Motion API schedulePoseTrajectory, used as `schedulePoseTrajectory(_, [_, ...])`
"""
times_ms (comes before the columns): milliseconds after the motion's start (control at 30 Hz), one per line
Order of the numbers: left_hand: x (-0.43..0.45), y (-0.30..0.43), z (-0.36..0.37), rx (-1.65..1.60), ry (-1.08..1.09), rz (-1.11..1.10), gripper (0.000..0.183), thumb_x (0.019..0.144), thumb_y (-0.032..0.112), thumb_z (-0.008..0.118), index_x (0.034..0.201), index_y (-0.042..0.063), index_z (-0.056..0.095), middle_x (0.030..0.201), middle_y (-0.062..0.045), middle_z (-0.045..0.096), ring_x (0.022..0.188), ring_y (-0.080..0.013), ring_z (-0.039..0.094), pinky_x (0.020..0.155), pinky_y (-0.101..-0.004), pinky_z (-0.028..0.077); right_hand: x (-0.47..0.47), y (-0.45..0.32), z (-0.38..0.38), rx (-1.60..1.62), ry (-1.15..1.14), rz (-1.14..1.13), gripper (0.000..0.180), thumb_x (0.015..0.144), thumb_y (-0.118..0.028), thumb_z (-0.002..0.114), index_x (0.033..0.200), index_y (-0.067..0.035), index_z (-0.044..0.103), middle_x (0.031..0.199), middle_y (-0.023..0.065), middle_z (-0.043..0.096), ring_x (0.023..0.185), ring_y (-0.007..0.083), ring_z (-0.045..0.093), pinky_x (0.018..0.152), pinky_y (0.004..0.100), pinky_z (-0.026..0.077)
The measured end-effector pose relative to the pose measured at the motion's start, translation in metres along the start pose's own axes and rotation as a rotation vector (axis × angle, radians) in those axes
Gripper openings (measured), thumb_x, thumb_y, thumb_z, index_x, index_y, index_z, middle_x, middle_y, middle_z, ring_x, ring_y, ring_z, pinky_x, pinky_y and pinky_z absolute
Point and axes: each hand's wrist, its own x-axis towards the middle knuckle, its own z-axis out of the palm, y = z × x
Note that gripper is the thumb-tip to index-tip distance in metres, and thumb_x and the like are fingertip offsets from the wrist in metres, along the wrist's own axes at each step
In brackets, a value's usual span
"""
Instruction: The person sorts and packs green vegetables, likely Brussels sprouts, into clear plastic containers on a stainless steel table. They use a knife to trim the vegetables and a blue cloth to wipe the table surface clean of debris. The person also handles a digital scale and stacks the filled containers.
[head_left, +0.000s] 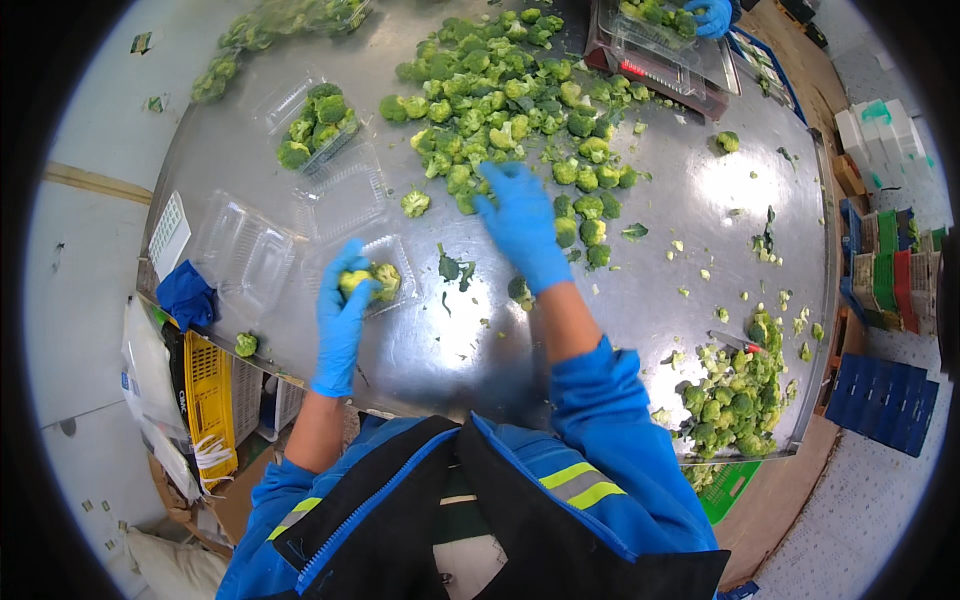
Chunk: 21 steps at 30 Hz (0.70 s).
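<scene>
My left hand, in a blue glove, has its thumb and fingers around a broccoli floret. It is at an opened clear plastic clamshell, where a second broccoli floret shows beside the fingers. My right hand, also gloved in blue, reaches to the near edge of a large pile of broccoli florets. Its thumb and fingers are apart, slightly blurred, and its palm side is hidden. A filled clamshell of broccoli stands beyond my left hand with its lid folded back.
Empty clamshells lie at the left beside a blue cloth and a label sheet. A knife rests by a trimmings heap on the metal table. Another person's gloved hand is at the far right.
</scene>
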Motion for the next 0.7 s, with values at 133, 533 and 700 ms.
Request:
schedulePoseTrajectory(133, [0.011, -0.018, -0.041, 0.602, -0.048, 0.281, 0.053, 0.085, 0.004, 0.06, 0.138, 0.009, 0.052, 0.126, -0.011, 0.058, 0.114, -0.0265, 0.056, 0.102, -0.0377, 0.043, -0.005, 0.051, 0.013, -0.072, 0.04, 0.088, 0.027, 0.091, -0.021, 0.059, 0.115, -0.01, 0.065, 0.099, 0.0135, 0.066, 0.09, 0.0304, 0.063, 0.08, 0.0433, 0.052])
schedulePoseTrajectory(533, [0.001, -0.018, -0.02, 1.197, -0.119, 0.477, 0.059, 0.085, 0.031, 0.069, 0.14, 0.018, 0.052, 0.149, -0.019, 0.037, 0.136, -0.0442, 0.031, 0.113, -0.0548, 0.02, 0.025, -0.02, 0.033, -0.044, -0.036, 0.197, 0.049, 0.085, -0.026, 0.071, 0.13, -0.01, 0.059, 0.116, 0.0178, 0.056, 0.105, 0.028, 0.058, 0.086, 0.0399, 0.052])
schedulePoseTrajectory(700, [0.002, -0.012, -0.017, 0.913, 0.105, 0.486, 0.056, 0.086, 0.024, 0.069, 0.139, 0.016, 0.053, 0.146, -0.019, 0.04, 0.138, -0.0436, 0.03, 0.113, -0.0529, 0.023, 0.021, 0.014, 0.054, 0.386, 0.081, 0.258, 0.051, 0.087, -0.024, 0.067, 0.135, -0.011, 0.055, 0.115, 0.014, 0.059, 0.093, 0.0269, 0.062, 0.082, 0.0364, 0.053])
